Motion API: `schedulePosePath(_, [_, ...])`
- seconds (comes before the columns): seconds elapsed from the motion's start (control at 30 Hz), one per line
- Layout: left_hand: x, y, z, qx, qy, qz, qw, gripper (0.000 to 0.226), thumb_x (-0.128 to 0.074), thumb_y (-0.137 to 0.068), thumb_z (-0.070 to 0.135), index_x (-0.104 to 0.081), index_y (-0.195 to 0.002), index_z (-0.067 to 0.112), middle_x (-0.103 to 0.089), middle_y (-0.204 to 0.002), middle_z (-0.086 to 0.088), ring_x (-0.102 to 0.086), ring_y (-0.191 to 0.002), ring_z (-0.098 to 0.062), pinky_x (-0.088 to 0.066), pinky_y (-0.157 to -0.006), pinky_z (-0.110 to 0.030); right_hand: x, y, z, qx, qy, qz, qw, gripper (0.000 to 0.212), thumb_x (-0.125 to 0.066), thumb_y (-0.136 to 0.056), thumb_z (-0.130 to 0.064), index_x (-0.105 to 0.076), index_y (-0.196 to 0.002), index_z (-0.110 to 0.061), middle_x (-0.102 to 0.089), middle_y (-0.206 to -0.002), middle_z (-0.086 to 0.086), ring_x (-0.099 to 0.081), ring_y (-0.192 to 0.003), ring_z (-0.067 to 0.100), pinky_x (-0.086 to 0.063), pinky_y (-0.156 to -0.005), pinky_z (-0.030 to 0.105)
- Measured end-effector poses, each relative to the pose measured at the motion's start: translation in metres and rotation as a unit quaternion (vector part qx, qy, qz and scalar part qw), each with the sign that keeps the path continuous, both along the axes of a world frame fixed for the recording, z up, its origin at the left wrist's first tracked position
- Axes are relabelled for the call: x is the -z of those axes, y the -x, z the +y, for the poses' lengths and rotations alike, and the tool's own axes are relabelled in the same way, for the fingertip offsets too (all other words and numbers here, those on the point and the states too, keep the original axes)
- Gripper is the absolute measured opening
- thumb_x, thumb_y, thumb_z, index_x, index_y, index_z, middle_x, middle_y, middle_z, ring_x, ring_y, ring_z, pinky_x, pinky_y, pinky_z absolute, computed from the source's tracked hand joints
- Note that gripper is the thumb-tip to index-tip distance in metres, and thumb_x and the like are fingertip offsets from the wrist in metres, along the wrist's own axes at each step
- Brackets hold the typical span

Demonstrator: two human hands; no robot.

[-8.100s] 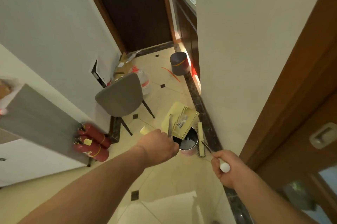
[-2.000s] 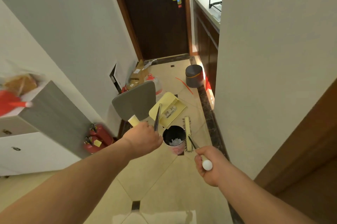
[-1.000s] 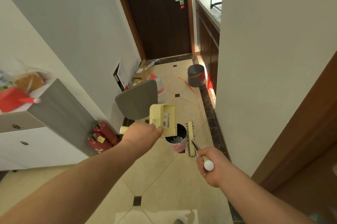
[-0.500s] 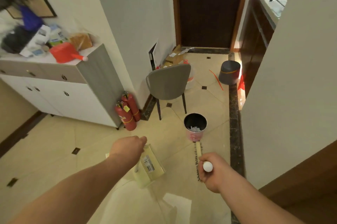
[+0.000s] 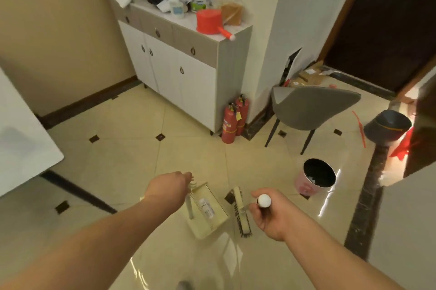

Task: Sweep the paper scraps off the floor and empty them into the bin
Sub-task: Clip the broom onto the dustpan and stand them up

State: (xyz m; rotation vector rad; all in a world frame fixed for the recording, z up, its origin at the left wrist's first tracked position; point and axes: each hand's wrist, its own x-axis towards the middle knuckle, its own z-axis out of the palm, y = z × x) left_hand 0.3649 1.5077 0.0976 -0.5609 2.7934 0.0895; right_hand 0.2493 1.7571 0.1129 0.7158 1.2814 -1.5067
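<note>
My left hand grips the top of the handle of a pale yellow dustpan, which hangs low over the floor just in front of me. My right hand is closed round the white-knobbed end of a broom handle; the broom head with dark bristles rests right of the dustpan. A small pink bin with a black liner stands on the floor to the right, white paper scraps showing inside it. No scraps are visible on the floor.
A grey chair stands behind the bin. Two red fire extinguishers lean by a white cabinet piled with clutter. A grey bin sits far right by a wall corner. A white table edge is at left.
The view has swung left, away from the hallway. The dustpan came off the bin's rim and dropped low beside the broom; both hands kept their grips.
</note>
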Motion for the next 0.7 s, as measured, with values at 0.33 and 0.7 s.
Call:
schedulePosePath(0.33, [0.009, -0.118, -0.126, -0.175, -0.116, 0.055, 0.976, 0.055, -0.050, -0.102, 0.030, -0.031, -0.154, 0.035, -0.064, -0.129, -0.002, -0.064, -0.112, -0.025, -0.056, -0.085, -0.036, -0.049, -0.074, -0.232, -0.242, 0.013, 0.145, 0.959, 0.036, -0.049, -0.095, -0.044, -0.071, -0.104, -0.017, -0.052, -0.057, 0.006, -0.042, -0.042, 0.012, -0.036, -0.038, 0.016])
schedulePosePath(0.7, [-0.025, -0.126, -0.211, -0.234, -0.182, 0.158, 0.942, 0.078, -0.065, -0.095, 0.030, -0.020, -0.157, 0.043, -0.031, -0.162, 0.000, -0.046, -0.138, -0.024, -0.046, -0.106, -0.039, -0.108, -0.100, -0.363, -0.450, 0.089, 0.244, 0.854, 0.048, -0.035, -0.097, -0.044, -0.073, -0.105, -0.015, -0.052, -0.060, 0.010, -0.035, -0.044, 0.016, -0.027, -0.039, 0.020])
